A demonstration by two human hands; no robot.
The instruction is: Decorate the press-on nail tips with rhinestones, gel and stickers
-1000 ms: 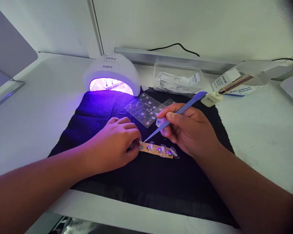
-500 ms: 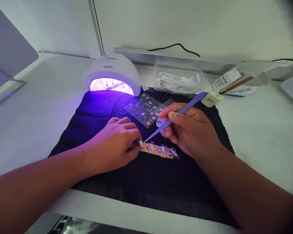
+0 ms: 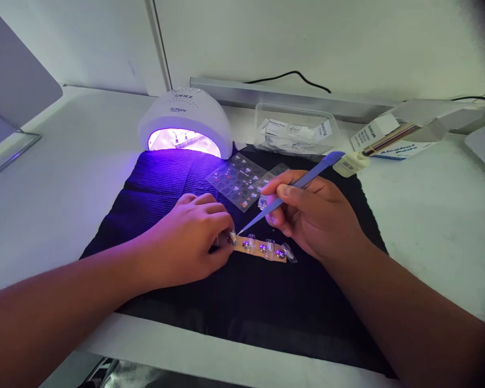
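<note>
My right hand [image 3: 313,215] grips blue tweezers [image 3: 291,191], whose tip points down-left to the leftmost clear nail tip on a tan strip [image 3: 261,248]. The strip carries several clear false nail tips and lies on a black mat [image 3: 165,178]. My left hand [image 3: 188,240] rests on the mat and pinches the strip's left end at that nail tip. A clear sticker sheet [image 3: 238,180] with small designs lies just behind the hands.
A white UV nail lamp [image 3: 186,121] glows purple at the back of the mat. A clear plastic box of wrapped pads [image 3: 295,132] and an open carton [image 3: 392,140] stand behind on the white table [image 3: 64,178]. A small bottle [image 3: 347,164] lies by the carton.
The tweezers' tip shifted very slightly near the leftmost nail tip. Both hands stay in place.
</note>
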